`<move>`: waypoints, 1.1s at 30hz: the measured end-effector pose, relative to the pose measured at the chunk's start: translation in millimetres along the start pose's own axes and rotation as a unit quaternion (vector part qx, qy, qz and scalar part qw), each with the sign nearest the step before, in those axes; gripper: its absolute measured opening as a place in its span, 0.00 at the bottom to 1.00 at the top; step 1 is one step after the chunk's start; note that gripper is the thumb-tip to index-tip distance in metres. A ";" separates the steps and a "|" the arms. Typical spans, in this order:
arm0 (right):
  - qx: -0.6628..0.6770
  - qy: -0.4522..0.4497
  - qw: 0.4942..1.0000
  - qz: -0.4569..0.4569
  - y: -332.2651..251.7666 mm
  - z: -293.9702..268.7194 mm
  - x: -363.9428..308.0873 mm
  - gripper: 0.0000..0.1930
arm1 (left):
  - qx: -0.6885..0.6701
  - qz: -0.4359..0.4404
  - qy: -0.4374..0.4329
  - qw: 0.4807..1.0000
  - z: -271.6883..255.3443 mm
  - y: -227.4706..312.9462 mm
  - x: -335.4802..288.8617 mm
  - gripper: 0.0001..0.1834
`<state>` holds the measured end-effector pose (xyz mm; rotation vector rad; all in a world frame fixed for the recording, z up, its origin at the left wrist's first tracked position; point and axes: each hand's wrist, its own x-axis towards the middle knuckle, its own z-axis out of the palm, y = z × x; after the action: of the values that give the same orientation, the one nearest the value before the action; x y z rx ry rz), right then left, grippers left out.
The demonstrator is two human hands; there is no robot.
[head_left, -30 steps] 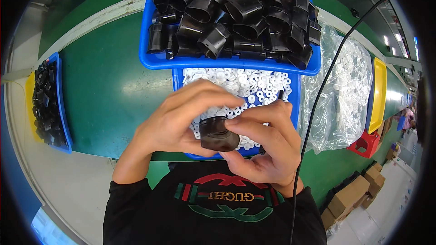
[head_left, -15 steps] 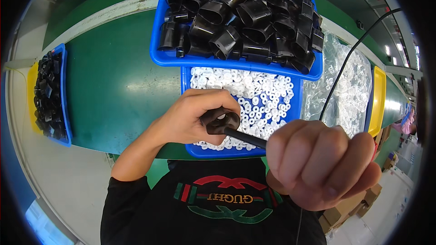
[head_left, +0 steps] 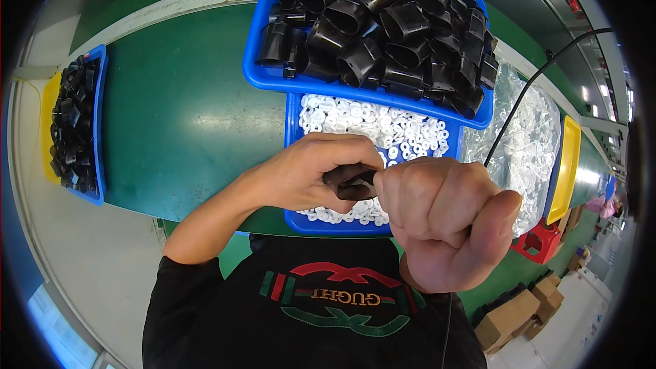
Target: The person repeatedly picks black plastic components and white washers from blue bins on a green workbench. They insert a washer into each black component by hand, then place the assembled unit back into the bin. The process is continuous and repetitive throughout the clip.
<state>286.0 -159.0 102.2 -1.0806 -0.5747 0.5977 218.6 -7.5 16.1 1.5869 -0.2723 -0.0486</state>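
My left hand (head_left: 311, 171) is closed around a hollow black plastic piece (head_left: 348, 181), its opening facing my right hand. My right hand (head_left: 444, 215) is a fist held close against that piece. It grips a slim black rod, which the fist hides now; the earlier picture shows it pointing toward the piece. Beneath both hands lies a blue tray (head_left: 292, 123) of small white rings (head_left: 342, 115). Beyond it, a second blue tray (head_left: 307, 85) overlaps its far edge and holds a heap of similar black plastic pieces (head_left: 359, 61).
At the far left, a blue tray (head_left: 102, 123) of black parts rests by a yellow bin (head_left: 49, 123). A clear plastic bag (head_left: 523, 150) of white pieces lies right of the rings, crossed by a black cable (head_left: 509, 113). A yellow tray (head_left: 568, 157) stands beyond on the green table (head_left: 171, 116).
My right fist has moved left, up against the black piece, and the rod between them has gone out of sight. The view has shifted slightly.
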 end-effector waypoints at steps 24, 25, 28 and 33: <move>0.017 -0.073 0.992 -0.102 32.6 -11.5 -4.5 0.28 | 0.049 -0.050 -0.025 0.997 -2.7 6.6 0.1 0.22; 0.009 -0.071 0.992 -0.100 32.3 -11.8 -6.8 0.28 | 0.052 -0.042 -0.028 0.997 -2.8 5.4 -0.2 0.22; 0.028 -0.056 0.994 -0.087 9.2 -10.1 -8.0 0.29 | 0.019 -0.034 -0.036 0.999 -2.6 4.8 -1.3 0.21; 0.010 -0.081 0.988 -0.132 -9.8 -6.7 -3.8 0.27 | -0.016 -0.008 -0.028 0.999 -2.7 1.6 -1.4 0.18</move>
<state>289.6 -169.3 108.3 -0.9224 -0.8368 0.4591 217.6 -4.6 17.5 1.5569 -0.3017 -0.1092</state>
